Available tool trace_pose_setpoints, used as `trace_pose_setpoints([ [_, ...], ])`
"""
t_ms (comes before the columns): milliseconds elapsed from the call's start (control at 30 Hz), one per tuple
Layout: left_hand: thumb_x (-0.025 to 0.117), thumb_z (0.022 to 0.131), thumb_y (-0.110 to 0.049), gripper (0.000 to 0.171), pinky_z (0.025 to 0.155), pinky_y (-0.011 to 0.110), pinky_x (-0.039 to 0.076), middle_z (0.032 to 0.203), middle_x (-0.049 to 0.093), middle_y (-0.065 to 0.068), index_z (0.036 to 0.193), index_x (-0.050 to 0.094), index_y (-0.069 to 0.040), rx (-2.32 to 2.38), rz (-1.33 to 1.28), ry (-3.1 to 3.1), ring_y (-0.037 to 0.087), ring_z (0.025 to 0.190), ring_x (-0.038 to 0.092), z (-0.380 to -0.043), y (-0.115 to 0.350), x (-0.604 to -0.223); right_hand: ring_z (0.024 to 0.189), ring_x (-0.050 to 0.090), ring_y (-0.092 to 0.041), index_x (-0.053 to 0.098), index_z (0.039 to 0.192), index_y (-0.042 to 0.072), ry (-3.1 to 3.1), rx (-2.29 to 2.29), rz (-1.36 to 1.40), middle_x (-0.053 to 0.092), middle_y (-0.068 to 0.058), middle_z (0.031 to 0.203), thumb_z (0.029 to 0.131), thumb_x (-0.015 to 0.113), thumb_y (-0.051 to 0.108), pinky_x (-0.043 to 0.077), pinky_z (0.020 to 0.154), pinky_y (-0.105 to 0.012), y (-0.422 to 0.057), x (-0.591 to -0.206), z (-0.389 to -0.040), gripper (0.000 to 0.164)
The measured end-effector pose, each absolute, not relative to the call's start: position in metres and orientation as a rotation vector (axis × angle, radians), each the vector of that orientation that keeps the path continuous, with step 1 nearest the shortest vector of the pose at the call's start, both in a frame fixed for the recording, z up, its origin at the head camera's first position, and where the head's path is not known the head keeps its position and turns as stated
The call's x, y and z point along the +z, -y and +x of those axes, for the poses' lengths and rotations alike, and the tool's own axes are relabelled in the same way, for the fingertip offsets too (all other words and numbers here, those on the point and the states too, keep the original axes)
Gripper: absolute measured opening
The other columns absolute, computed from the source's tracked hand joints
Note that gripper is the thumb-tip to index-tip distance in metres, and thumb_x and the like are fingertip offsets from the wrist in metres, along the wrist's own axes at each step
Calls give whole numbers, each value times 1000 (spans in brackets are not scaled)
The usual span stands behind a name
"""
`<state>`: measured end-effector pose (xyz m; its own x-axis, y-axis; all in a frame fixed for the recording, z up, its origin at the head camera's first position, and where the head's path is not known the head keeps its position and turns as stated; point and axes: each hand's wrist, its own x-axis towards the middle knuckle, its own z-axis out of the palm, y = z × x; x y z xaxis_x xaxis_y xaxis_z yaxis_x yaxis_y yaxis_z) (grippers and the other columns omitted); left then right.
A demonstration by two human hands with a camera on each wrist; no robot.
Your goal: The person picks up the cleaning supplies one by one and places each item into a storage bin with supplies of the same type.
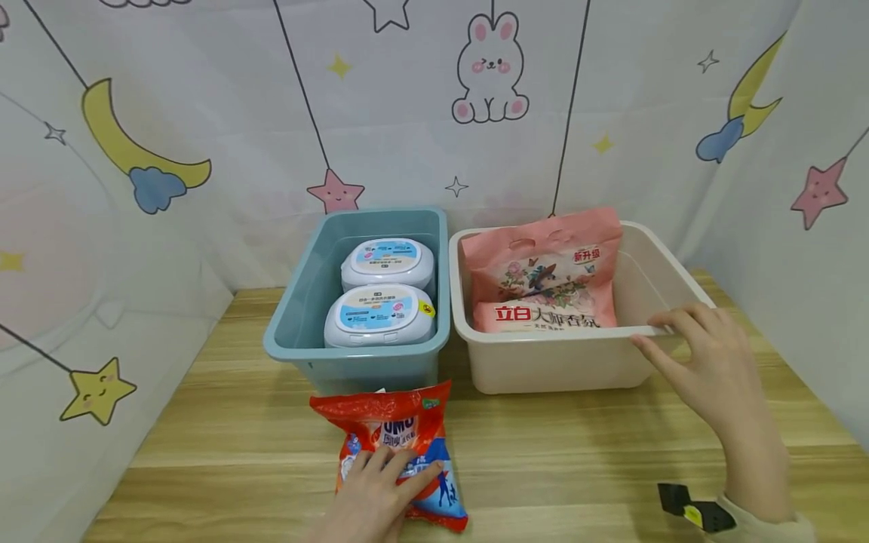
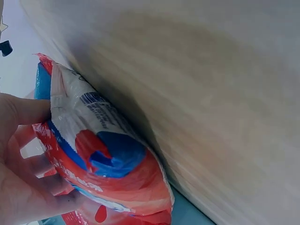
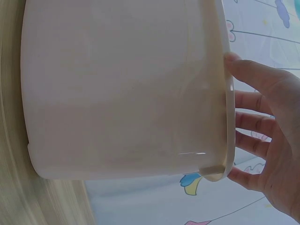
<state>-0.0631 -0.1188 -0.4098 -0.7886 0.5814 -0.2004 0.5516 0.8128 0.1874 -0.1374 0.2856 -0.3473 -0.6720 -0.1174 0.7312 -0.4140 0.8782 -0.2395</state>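
My left hand lies over a red and blue OMO laundry powder bag on the table. In the left wrist view, the thumb presses one side of the bag while the fingers spread along its printed front. Over at the right, my right hand grips the front rim of a cream plastic bin near its corner. The right wrist view has the thumb against the bin's rim, with the fingertips behind it. Inside that bin stands a pink laundry powder bag.
Left of the cream bin, close beside it, stands a blue-green bin holding two white lidded tubs. Both bins stand near a patterned cloth backdrop on the wooden table. A black strap piece shows by the right sleeve.
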Motion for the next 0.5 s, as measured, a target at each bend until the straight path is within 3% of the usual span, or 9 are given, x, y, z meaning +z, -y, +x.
trace_pose_setpoints([
  [167, 63, 73, -71, 76, 88, 51, 49, 138, 50, -3, 141, 41, -45, 110, 902, -2768, 22, 118, 46, -64, 120, -407, 90, 53, -39, 67, 92, 4, 2289, 510, 371, 63, -14, 89, 75, 80, 24, 36, 78, -52, -286, -348, -137, 29],
  [500, 36, 76, -85, 79, 86, 43, 46, 139, 49, -2, 144, 36, -43, -92, 1141, -2829, 23, 120, 47, -60, 120, -408, 90, 53, -38, 67, 93, 5, 2287, 503, 375, 63, -13, 90, 75, 80, 26, 36, 76, -52, -285, -348, -137, 30],
])
